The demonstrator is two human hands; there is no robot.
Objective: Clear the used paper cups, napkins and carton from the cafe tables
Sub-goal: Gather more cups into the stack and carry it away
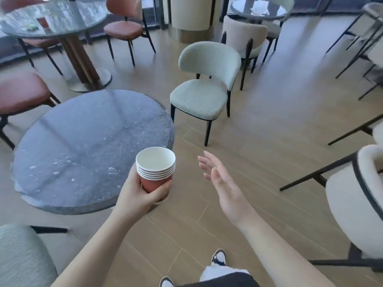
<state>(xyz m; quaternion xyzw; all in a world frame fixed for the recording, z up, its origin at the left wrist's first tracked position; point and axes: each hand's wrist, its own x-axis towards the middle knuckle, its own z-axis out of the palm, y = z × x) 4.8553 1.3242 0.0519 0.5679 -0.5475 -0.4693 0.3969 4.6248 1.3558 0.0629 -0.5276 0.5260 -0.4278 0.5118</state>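
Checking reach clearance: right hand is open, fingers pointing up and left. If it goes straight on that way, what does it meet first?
Probably the pale green chair, its front leg or seat edge. Between the right hand and that chair only bare floor shows. Depth is unclear, and the hand's height could carry it over the seat.

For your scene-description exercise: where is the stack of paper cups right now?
In the head view, the stack of paper cups is low and centre, gripped by the left hand beside the near edge of the round dark table.
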